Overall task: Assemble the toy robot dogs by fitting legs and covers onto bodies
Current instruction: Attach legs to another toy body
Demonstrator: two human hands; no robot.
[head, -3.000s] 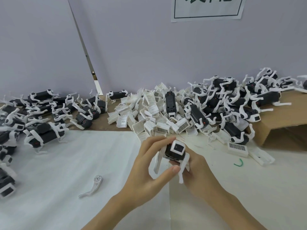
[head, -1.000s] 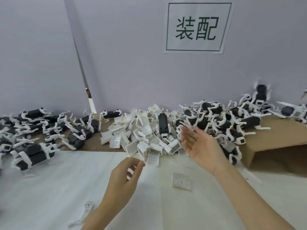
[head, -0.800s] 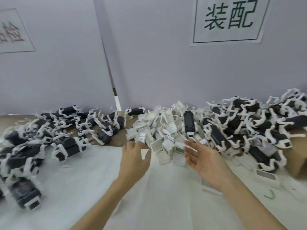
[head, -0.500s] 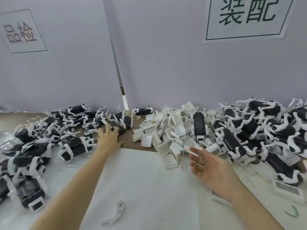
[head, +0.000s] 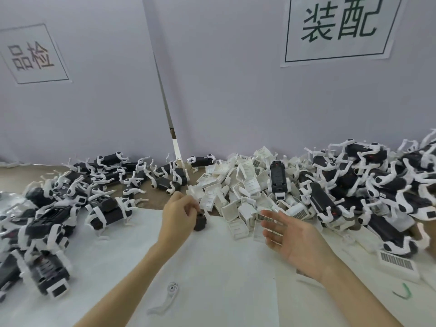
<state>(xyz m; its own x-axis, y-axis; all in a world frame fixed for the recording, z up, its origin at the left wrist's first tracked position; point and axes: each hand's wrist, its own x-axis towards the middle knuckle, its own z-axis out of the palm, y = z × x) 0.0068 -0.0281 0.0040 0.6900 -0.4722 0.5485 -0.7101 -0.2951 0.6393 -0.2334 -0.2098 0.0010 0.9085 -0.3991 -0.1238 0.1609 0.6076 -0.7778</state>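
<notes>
While left hand (head: pixel 177 217) grips dark body (head: pixel 200 223) | right hand (head: pixel 297 240) hovers, palm up

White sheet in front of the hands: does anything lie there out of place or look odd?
Two stray bits stand out. A single white leg lies alone on the white sheet, away from the piles and attached to no body. Further right, a small green curved scrap lies by itself; I cannot tell what it is.
</notes>
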